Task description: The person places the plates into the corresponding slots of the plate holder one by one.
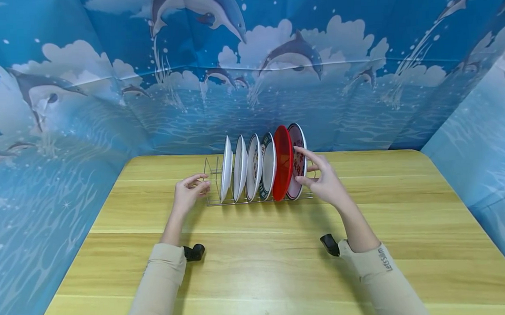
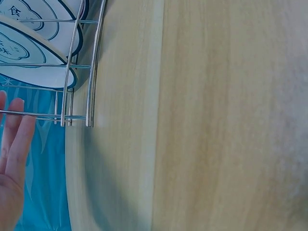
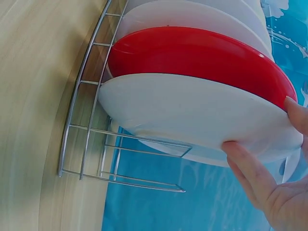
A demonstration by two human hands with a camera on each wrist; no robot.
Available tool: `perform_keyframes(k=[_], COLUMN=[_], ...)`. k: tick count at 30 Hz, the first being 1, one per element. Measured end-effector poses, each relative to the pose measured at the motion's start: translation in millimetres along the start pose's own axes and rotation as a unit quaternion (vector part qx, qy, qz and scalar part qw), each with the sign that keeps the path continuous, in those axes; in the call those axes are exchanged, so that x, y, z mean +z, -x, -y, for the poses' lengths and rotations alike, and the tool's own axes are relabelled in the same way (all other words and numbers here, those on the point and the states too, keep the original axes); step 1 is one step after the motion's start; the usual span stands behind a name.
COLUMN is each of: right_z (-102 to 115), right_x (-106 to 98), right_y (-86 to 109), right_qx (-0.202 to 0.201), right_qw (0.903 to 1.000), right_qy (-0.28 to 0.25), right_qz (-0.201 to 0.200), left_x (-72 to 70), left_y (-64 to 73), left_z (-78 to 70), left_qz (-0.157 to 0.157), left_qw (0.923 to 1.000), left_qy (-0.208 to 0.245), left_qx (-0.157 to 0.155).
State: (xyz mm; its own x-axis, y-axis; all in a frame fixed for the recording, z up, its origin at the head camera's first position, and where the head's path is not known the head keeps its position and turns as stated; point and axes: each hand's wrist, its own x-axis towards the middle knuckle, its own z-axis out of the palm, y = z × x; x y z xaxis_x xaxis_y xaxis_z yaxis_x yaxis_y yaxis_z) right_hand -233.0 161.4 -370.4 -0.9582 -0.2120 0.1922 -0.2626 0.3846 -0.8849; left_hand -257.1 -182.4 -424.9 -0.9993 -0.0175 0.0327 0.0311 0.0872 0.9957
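Note:
A wire dish rack (image 1: 214, 204) stands on the table, with several plates upright in it. At its left end my left hand (image 1: 189, 193) holds the end wire between thumb and fingers; in the left wrist view fingers (image 2: 17, 139) touch that wire. My right hand (image 1: 324, 180) pinches the rightmost plate (image 1: 297, 151), which has a dark rim and red markings. The right wrist view shows fingertips on this plate's white back (image 3: 192, 110) and the thumb at its edge. Just left of it leans a red plate (image 1: 283, 163). White and patterned plates (image 1: 238, 170) fill the slots further left.
The wooden table (image 1: 257, 265) extends around the rack. Behind it hangs a blue curtain with dolphins (image 1: 250, 101), close to the table's back edge. Black wrist devices (image 1: 194, 252) are strapped at both sleeves.

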Motion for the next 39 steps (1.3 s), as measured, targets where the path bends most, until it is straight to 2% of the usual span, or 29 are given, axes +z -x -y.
perform_keyframes(k=[13,17,25,32,35,39], right_z=[-5.6,-8.7,-20.5,-39.4,-45.2,-49.2], right_x=[-2.9,-2.4,6.3,13.0,14.4,15.2], right_y=[3.8,5.6,13.8,17.2,17.9,18.9], right_qx=[-0.012,-0.024,-0.070,-0.111,-0.109,-0.083], right_qw=[0.9996,0.9992,0.9925,0.9849,0.9848,0.9881], right_qy=[0.007,0.024,0.094,0.106,0.106,0.100], right_qz=[0.025,0.022,-0.035,-0.080,-0.085,-0.082], left_x=[0.8,0.6,0.4,1.5,-0.1,-1.9], left_y=[-0.3,-0.5,1.0,0.8,-1.8,-7.5], left_z=[-0.1,0.6,-1.0,-1.2,4.0,14.6], left_qz=[-0.003,-0.004,-0.002,-0.004,-0.005,-0.007], left_qw=[1.0000,1.0000,0.9999,0.9999,0.9998,0.9998], left_qy=[0.000,-0.001,0.003,0.000,0.002,0.000], left_qx=[-0.007,-0.008,-0.010,-0.016,-0.017,-0.017])
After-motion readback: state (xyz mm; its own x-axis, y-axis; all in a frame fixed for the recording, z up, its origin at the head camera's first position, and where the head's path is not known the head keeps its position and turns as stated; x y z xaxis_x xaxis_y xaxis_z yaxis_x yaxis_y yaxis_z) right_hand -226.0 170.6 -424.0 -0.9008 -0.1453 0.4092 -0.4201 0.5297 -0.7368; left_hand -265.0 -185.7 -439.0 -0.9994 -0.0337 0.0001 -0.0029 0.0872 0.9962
